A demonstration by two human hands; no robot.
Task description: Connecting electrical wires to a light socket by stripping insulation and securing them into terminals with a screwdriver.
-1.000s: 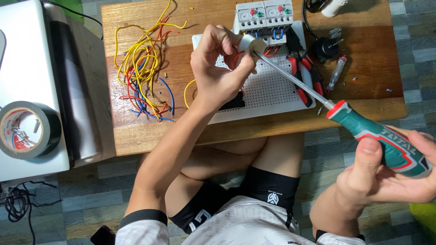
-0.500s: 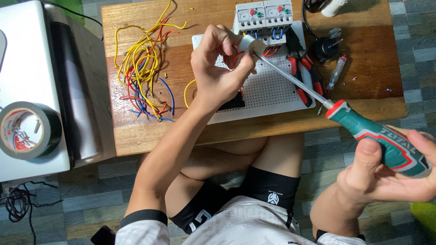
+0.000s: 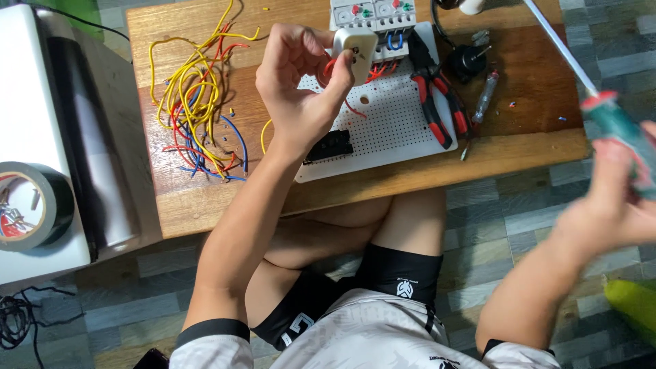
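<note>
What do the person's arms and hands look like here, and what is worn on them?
Both hands are bare: the left hand shows no glove, ring or watch, and the right hand is motion-blurred, so small details cannot be told. Both forearms are uncovered. Short white patterned sleeves with black cuffs end above the elbows.

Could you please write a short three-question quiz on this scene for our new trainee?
1. True or false: the left hand holds a small white plastic part.
2. What does the right hand grip? A) pliers B) screwdriver C) tape roll
3. What lies on the white perforated board, red-handled?

Key: 1 true; 2 B; 3 the pliers.
</note>
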